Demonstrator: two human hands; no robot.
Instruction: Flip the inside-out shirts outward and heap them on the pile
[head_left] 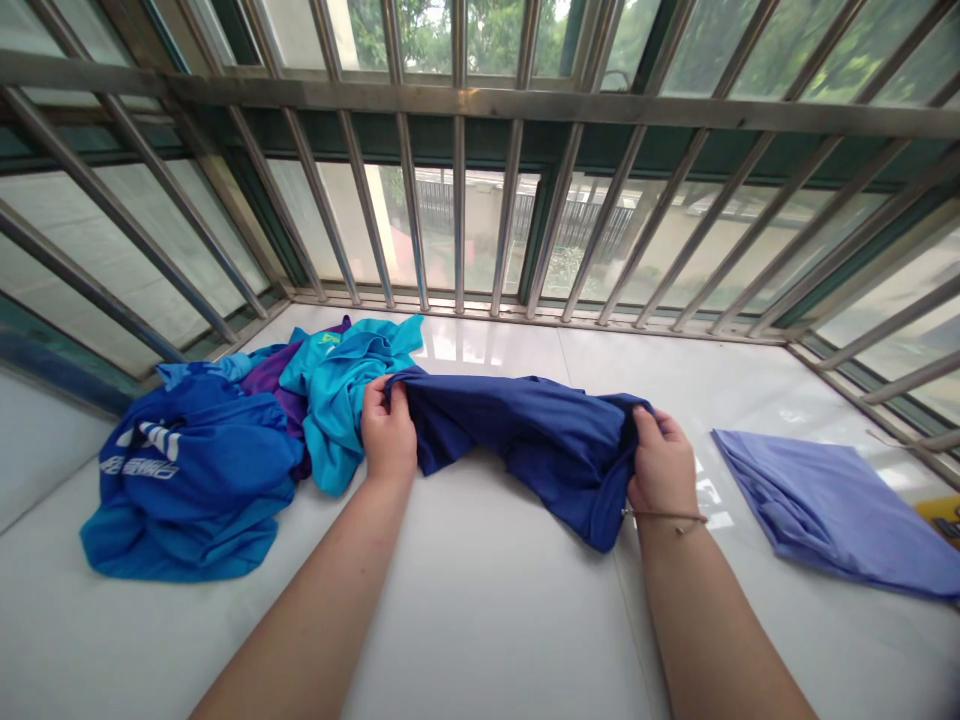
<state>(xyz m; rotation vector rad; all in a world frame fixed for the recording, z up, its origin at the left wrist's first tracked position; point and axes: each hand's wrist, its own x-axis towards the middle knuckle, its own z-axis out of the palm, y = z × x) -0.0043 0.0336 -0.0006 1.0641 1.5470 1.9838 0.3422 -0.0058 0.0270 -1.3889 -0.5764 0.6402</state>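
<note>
Both hands stretch a dark blue fabric garment point(525, 440) over the white tiled sill point(487, 600)
Left hand point(388, 432) and right hand point(660, 462) each pinch an edge, holding it taut between them, probably to straighten it; left of the garment lies a heap of blue and turquoise shirts point(225, 450), right of it a folded lavender cloth point(817, 510)

Head-worn, looking forward and down, close over the white surface point(480, 620), facing barred windows point(480, 200); far edges perhaps distorted.

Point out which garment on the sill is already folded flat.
The pale lavender garment at the far right, lying flat and apart. The dark blue one is bunched between both hands; the others sit heaped at left.
</note>
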